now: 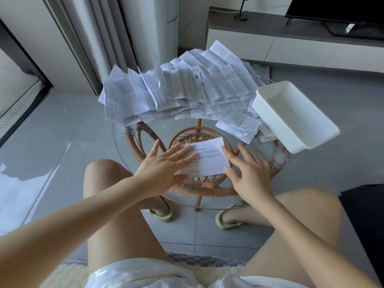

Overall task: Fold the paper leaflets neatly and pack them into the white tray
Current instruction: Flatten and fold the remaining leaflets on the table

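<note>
Fingers (185, 151) of left hand (164, 169) and right hand (249, 175) press leaflet (209, 156), lengthwise left-right.

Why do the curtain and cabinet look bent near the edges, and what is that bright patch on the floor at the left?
Head view: the wide-angle lens bows the curtain and cabinet towards the edges; daylight glares off the floor tiles at left and sheens the glass tabletop; the leaflet is sharp.
</note>
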The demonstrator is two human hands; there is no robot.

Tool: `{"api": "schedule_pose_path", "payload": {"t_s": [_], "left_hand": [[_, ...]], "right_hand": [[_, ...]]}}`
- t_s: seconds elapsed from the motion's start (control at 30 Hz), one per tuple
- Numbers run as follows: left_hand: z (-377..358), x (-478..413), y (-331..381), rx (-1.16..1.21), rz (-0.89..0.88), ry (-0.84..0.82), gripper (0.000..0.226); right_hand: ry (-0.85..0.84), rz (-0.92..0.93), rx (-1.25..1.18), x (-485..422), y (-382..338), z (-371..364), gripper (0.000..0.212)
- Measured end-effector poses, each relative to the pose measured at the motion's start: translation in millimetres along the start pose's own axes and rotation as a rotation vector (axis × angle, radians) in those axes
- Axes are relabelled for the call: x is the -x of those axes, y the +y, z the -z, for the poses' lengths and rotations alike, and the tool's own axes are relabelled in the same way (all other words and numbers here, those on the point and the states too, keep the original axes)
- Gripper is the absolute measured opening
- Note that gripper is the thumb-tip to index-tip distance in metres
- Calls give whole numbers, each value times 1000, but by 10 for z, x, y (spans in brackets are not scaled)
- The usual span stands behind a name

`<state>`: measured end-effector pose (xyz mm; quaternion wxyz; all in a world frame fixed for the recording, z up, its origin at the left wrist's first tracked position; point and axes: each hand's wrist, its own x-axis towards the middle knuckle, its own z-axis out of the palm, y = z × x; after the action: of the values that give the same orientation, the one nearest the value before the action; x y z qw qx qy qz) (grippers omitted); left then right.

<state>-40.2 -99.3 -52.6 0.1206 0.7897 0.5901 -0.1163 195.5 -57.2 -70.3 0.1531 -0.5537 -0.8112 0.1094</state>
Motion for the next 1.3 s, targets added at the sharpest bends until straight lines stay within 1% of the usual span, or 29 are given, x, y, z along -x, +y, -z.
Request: {"api": "schedule_pose_path", "payload": {"t_s": [0.07,0.2,0.27,0.33,0.37,0.4,0.47,0.5,0.53,0.57,0.6,0.63,0.67,0.73,0.77,0.87,0.9,0.93,0.97,1.0,1.03,1.07,1.1,1.13,1.17,1.2,1.23,1.3], "left_hand": [[30,-7,-45,-6,-31,-25,58],[86,-11,-152,-4,-90,-81,58],[126,-31,-199,1,-121,-117,57],[191,-51,-229,-2,-157,-143,58],[231,-63,-236,-9,-170,-149,59],[269,-66,-238,-30,-175,-152,59],[335,-69,-222,-95,-162,-133,56],[350,-64,-203,-118,-154,-85,54],[350,-29,-158,-131,-155,-1,53],[313,21,-97,-137,-185,144,53],[251,73,-26,-144,-240,331,53],[174,138,51,-112,-269,458,50],[67,204,126,-59,-286,541,44],[-122,327,285,39,-268,531,37],[-181,356,321,61,-246,517,40],[-340,405,381,50,-217,481,66],[-372,415,388,55,-227,490,66],[-406,431,414,70,-247,523,60],[-444,445,440,93,-272,582,45],[-498,457,453,121,-302,657,26],[-531,476,454,176,-319,707,15],[-551,487,447,249,-325,733,21],[-561,492,424,333,-325,732,30],[-568,493,387,416,-317,732,38],[-568,494,350,484,-310,722,42],[-555,503,322,531,-292,709,42],[-554,502,297,557,-260,709,38],[-549,497,302,549,-146,762,32]], "right_hand": [[-12,23,9,-7,27,18,48],[-136,28,61,-25,32,77,56],[-129,19,67,-29,-14,115,59],[-18,137,121,-37,-68,133,53],[4,224,162,-40,-89,139,48],[-13,315,199,-47,-107,154,45],[-114,472,265,-44,-132,159,48],[-153,525,289,-25,-121,146,51],[-183,557,312,13,-111,134,54],[-199,573,335,72,-106,133,57],[-209,575,349,144,-114,140,61],[-203,575,348,223,-126,154,64],[-198,573,338,302,-152,168,66],[-188,592,302,458,-214,190,67],[-167,613,288,487,-235,194,68],[-145,692,286,565,-231,191,68],[-135,723,285,569,-210,187,66],[-135,747,286,578,-185,181,65],[-129,770,293,584,-151,163,65],[-125,778,300,588,-119,139,65],[-112,775,293,590,-90,104,65],[-97,763,258,594,-73,70,61],[-67,749,186,597,-66,38,52],[-29,736,88,599,-66,17,38],[10,714,-16,591,-73,15,25],[30,672,-111,582,-92,36,21],[30,612,-188,558,-114,66,23],[20,446,-267,494,-171,130,32]]}}
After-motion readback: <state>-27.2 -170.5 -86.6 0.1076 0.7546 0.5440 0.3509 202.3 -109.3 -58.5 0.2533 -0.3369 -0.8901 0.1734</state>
